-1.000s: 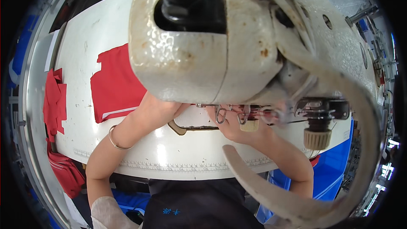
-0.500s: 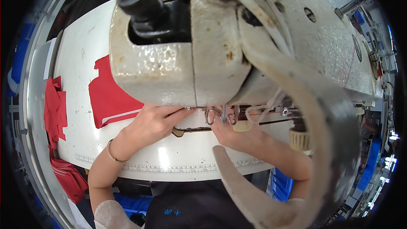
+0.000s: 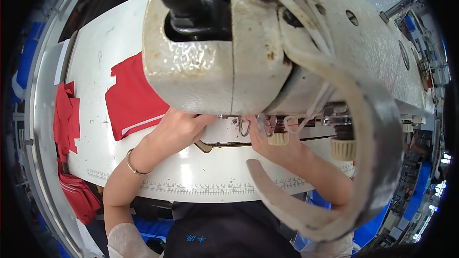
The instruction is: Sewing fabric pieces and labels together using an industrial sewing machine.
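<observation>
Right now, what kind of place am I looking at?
Most likely a garment sewing workshop: a worn industrial sewing machine fills the view, cut red fabric pieces lie on the white worktable, and both hands work under the machine head.

White tabletop [image 3: 95, 67], ruler scale along near edge. Red fabric piece [image 3: 136, 98] flat on it, left of sewing machine [image 3: 267, 52]. More red fabric pieces [image 3: 64, 119] at far left edge.

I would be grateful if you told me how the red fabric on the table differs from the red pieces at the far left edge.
The red fabric piece lies flat on the white table, beside the left hand; the red stack hangs off the table's far edge. The flat piece shows a white stripe; the stack looks plain. Both are red.
</observation>
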{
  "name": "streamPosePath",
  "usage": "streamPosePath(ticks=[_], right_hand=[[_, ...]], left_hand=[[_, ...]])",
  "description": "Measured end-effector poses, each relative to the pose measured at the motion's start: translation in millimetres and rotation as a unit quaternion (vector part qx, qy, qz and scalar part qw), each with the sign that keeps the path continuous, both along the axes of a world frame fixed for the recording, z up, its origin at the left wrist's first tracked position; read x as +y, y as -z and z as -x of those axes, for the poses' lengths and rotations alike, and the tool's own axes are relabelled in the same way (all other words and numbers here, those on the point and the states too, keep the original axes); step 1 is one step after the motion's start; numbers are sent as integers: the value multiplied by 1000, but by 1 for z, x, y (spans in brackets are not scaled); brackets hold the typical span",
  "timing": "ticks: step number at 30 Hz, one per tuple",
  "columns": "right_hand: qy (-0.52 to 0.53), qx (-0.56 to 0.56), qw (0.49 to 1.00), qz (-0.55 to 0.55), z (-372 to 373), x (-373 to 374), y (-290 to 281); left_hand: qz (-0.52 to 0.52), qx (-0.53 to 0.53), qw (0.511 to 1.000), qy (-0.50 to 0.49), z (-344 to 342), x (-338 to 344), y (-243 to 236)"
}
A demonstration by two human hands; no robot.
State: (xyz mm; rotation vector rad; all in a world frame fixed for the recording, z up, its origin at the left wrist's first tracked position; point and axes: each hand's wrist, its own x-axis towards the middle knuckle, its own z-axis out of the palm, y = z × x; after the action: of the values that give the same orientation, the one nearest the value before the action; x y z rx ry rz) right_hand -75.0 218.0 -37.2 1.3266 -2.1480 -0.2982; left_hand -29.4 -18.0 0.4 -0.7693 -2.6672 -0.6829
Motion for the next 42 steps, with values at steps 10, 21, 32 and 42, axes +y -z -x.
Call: streamPosePath(ticks=[10,21,32,42], right_hand=[[2,3,996,91,-6,0,12],[-41,-382,891,243,4,-5,5],[-35,-314,922,224,4,-9,-21],[-24,-164,977,137,0,-11,-11]], left_hand=[[51,-11,998,-37,6,3,-3],[16,21,999,-25,6,2,9],[51,-22,998,-33,2,3,5],[10,47,999,15,5,3,4]])
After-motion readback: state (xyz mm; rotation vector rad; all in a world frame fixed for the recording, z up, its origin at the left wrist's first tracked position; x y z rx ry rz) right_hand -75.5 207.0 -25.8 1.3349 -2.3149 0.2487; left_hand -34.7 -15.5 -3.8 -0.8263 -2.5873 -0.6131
